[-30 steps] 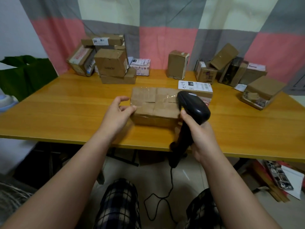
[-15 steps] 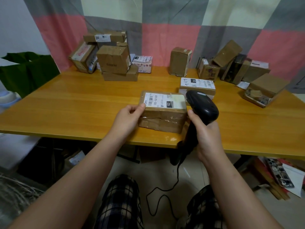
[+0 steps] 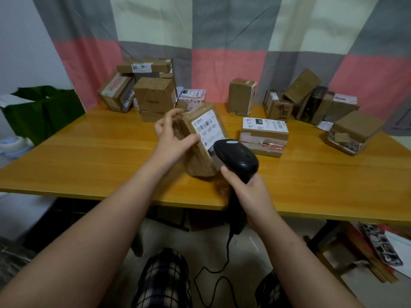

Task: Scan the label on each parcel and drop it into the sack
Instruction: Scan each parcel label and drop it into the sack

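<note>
A brown cardboard parcel (image 3: 201, 141) with a white label stands tilted on its near edge at the middle of the wooden table (image 3: 89, 156). My left hand (image 3: 172, 138) grips its left side, thumb across the front. My right hand (image 3: 246, 192) grips the handle of a black corded barcode scanner (image 3: 235, 158), whose head sits just in front of the label's lower right corner and hides it. A green sack (image 3: 42, 112) stands open off the table's left end.
Another labelled parcel (image 3: 263, 136) lies just right of the held one. Stacks of boxes (image 3: 144, 90) stand at the back left, one upright box (image 3: 241, 95) at the back middle, several more boxes (image 3: 311, 101) at the back right. A checked curtain hangs behind.
The parcel was rolled over so its label came up, then my left hand lifted and tilted it upright toward the scanner. The scanner head stayed at its right side.
</note>
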The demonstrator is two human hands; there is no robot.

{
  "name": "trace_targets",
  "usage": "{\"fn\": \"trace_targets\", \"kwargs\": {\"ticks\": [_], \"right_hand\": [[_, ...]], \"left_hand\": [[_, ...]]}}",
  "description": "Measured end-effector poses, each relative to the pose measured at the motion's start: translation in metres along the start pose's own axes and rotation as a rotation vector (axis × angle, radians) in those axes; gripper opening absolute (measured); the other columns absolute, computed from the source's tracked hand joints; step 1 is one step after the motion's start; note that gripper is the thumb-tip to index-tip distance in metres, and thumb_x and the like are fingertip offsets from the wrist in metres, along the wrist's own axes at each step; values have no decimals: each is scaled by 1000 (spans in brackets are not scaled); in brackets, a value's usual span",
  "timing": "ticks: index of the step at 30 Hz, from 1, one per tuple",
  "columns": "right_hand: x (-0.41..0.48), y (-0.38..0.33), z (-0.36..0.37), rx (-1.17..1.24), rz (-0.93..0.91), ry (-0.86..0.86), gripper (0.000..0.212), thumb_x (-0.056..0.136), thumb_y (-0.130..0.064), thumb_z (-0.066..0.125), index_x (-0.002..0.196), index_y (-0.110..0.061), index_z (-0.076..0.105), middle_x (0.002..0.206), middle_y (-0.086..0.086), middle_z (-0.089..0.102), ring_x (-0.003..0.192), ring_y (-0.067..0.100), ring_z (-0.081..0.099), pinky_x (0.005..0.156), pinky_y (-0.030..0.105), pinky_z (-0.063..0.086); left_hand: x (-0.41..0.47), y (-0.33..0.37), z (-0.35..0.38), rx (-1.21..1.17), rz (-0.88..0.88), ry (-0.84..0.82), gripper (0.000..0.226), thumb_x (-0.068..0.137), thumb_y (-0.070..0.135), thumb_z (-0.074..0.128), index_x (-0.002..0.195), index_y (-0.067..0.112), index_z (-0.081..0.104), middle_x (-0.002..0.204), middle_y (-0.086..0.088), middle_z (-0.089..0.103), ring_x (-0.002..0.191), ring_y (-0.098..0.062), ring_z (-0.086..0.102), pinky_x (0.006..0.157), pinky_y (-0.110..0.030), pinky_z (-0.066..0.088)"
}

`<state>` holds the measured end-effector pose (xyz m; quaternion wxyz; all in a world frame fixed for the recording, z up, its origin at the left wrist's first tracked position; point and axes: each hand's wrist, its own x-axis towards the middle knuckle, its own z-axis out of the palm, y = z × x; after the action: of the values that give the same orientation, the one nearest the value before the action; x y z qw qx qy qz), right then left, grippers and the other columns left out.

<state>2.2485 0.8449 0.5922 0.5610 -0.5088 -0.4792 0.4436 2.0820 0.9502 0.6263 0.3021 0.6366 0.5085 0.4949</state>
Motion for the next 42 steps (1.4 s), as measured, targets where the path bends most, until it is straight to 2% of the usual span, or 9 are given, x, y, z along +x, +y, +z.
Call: {"fn": "trace_targets", "kwargs": {"ticks": [3,7,12,20,28,32,34,39,42], "right_hand": [[2,-3,-4,-101,-131,17,11,86,-29,69,97,-28,66,78,-1,70,79,20,69,71,35,57],[3,-6,-5,-233,-184,15,8,84,-31,71,83,-26,64,57,-10,63,55,17,65,57,37,56],[3,-6,-2,-245,-148,8,10,84,-30,71,83,-23,64,55,-8,61,52,18,64,53,37,55],[0,-14,-1,-270,-145,-12,13,86,-28,69,78,-19,64,55,-2,60,52,19,64,53,38,56],[0,-17,0,-332,-175,-12,18,86,-28,69,71,-20,62,50,-7,60,48,14,62,49,30,51],[-3,-18,1,-314,-189,-23,13,84,-29,69,76,-21,63,53,-9,61,50,13,63,50,29,52],[-6,-18,4,-294,-196,-38,12,84,-29,69,78,-21,63,55,-8,61,51,13,63,51,28,52],[-26,-16,31,-176,-194,-189,9,84,-23,70,79,-21,63,58,-8,63,56,13,62,55,24,50],[-43,-7,68,-18,-80,-315,7,85,-14,70,86,-14,63,57,-5,60,54,16,56,53,25,49]], "left_hand": [[15,-3,-20,119,78,-96,69,76,13,77,130,30,37,134,-3,25,126,-17,32,111,-30,30],[16,-10,-32,88,78,-155,62,60,39,81,105,59,43,136,-3,36,127,-25,42,108,-48,39],[13,-18,-37,44,38,-129,61,55,45,78,102,61,44,138,-8,40,126,-30,45,98,-46,49],[17,-19,-35,18,47,-152,62,55,44,79,103,63,45,139,-7,39,127,-29,44,101,-51,46],[20,-22,-35,-18,77,-143,58,56,43,77,100,64,45,139,-7,39,128,-27,43,104,-43,44],[20,-25,-34,-58,93,-148,60,72,21,80,109,52,44,139,-7,37,128,-30,41,94,-36,50],[11,-27,-36,-97,97,-117,58,73,20,78,111,48,46,138,-5,41,127,-28,43,91,-34,51],[-47,-20,-63,-241,111,89,60,72,7,78,117,30,46,134,-6,47,117,-23,53,80,-16,50],[-101,-26,-101,-220,97,256,57,79,1,73,118,32,45,131,2,49,113,-12,57,83,-19,52]]}}
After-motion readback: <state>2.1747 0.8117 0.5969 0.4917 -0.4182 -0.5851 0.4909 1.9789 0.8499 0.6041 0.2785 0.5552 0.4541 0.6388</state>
